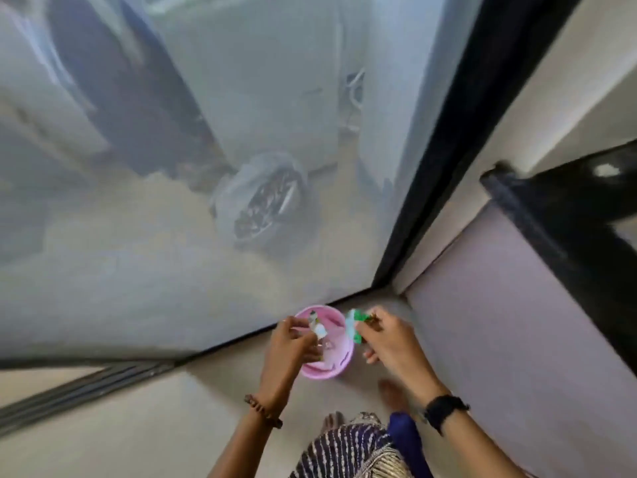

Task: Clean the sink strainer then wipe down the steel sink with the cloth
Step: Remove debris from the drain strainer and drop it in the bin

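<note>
Emptying scraps over the pink bin, low centre of the frame.

My left hand (291,339) pinches a small scrap above the pink bin (339,365); my right hand (389,336) pinches a green-and-white wrapper (355,324), which looks light and crinkly, best held by an edge. Strainer, sink and cloth aren't visible.
</note>
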